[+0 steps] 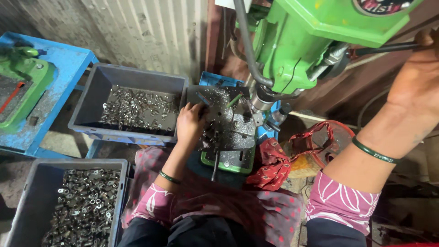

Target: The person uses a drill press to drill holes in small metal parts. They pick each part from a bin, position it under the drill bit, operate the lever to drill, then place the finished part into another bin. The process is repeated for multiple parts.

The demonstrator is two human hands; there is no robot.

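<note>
The left hand point(191, 122) rests palm-down, fingers curled, on the drill table point(228, 137), pinning a small metal part (too small to make out) just left of the spindle point(261, 101). The right hand point(418, 75) is raised to the right of the green drill press point(311, 41), closed around the black feed lever point(388, 47). To do this well, I judge she should keep fingertips clear of the spindle and feed down steadily. Left of the table sit two grey crates of metal fittings, one far point(137, 107), one near point(82, 203).
</note>
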